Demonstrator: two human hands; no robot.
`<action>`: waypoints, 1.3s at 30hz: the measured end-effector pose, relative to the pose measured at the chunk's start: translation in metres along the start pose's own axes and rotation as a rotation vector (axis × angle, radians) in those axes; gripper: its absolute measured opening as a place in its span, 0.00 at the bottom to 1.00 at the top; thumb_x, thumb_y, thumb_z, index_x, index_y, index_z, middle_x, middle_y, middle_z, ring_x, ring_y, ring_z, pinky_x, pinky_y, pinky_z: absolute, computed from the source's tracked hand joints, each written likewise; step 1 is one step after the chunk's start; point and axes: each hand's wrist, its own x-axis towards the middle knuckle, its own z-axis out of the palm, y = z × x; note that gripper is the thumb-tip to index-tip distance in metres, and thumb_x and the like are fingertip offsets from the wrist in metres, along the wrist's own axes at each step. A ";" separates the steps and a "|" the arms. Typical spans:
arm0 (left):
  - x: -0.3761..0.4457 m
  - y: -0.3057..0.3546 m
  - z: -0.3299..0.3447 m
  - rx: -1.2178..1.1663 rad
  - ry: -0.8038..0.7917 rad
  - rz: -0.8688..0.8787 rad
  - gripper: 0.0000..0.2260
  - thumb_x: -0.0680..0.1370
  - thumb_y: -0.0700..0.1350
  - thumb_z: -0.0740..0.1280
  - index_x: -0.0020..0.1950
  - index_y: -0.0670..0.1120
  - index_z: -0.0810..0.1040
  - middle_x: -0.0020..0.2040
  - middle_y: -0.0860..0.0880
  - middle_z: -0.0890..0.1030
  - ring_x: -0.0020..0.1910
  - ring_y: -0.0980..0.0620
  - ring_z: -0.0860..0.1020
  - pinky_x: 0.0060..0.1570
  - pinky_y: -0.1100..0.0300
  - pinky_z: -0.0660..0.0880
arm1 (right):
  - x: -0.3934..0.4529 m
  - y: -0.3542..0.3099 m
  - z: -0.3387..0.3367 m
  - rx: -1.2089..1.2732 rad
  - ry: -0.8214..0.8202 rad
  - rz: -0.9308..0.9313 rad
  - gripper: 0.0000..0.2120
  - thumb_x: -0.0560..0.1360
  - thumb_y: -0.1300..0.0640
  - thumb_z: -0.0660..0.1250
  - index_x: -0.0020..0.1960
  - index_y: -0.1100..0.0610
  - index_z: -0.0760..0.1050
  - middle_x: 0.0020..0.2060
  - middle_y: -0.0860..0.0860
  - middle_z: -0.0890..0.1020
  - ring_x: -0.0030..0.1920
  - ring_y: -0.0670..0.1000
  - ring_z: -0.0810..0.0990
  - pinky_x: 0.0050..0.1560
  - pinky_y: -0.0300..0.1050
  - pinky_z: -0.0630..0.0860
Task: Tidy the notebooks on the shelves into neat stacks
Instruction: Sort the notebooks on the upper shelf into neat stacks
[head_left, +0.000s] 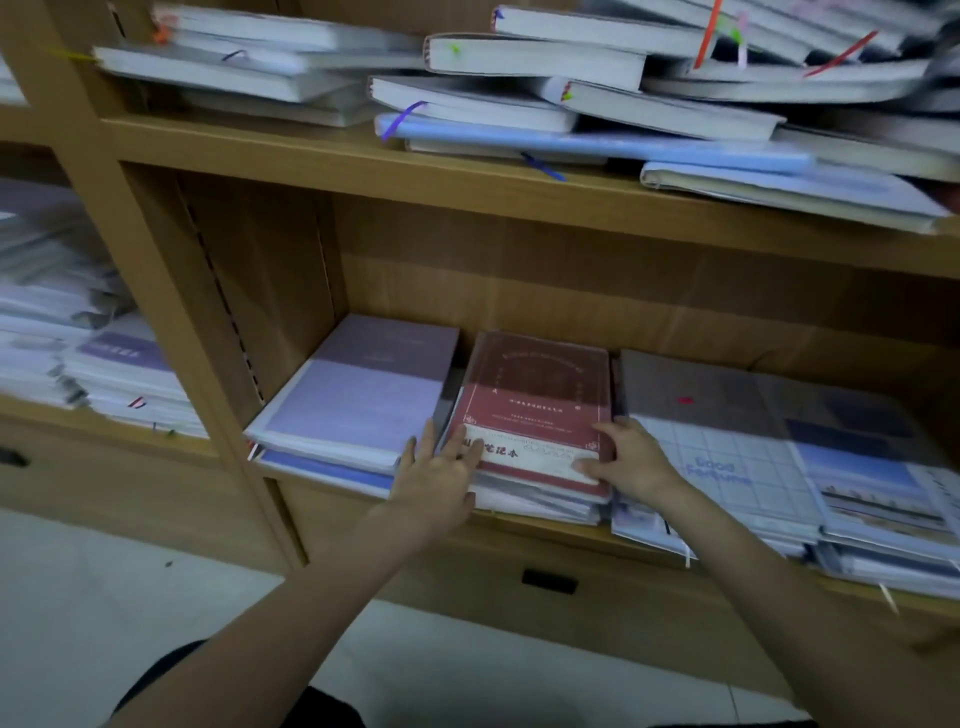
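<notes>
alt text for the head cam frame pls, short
Both hands frame a red notebook on top of the middle stack of a wooden shelf: left hand at its left edge, right hand at its right corner. Purple-covered stack to the left, grid-covered stack to the right, jumbled notebooks above.

The left hand covered the first characters on the cream label of the red notebook, and the small print above was too blurred to read. The notebooks beneath it showed only their front edges. The jumbled notebooks on the upper shelf were smeared by motion and ran off the top and right edges. The grey notebook stack was cut by the right edge. The stacks in the left bay were blurred, their covers unreadable.
</notes>
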 end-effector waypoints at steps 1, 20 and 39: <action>-0.001 0.003 -0.002 0.018 -0.033 -0.019 0.28 0.81 0.49 0.57 0.77 0.49 0.48 0.78 0.47 0.46 0.75 0.38 0.41 0.73 0.44 0.44 | -0.001 -0.001 0.002 -0.021 0.043 0.007 0.29 0.75 0.52 0.69 0.72 0.58 0.64 0.71 0.58 0.61 0.70 0.58 0.62 0.68 0.44 0.60; -0.024 -0.036 -0.045 -0.081 0.643 0.155 0.18 0.71 0.38 0.59 0.60 0.39 0.75 0.54 0.39 0.77 0.49 0.37 0.77 0.46 0.49 0.73 | -0.044 -0.006 -0.011 -0.287 -0.034 -0.251 0.31 0.77 0.49 0.64 0.75 0.55 0.56 0.74 0.54 0.56 0.73 0.55 0.58 0.70 0.43 0.58; -0.019 -0.049 -0.043 -0.045 0.542 0.297 0.21 0.72 0.36 0.59 0.65 0.41 0.72 0.64 0.39 0.74 0.58 0.40 0.76 0.59 0.49 0.71 | -0.055 -0.016 -0.014 -0.352 0.428 -0.346 0.29 0.78 0.59 0.60 0.76 0.54 0.52 0.74 0.55 0.56 0.46 0.53 0.78 0.35 0.42 0.72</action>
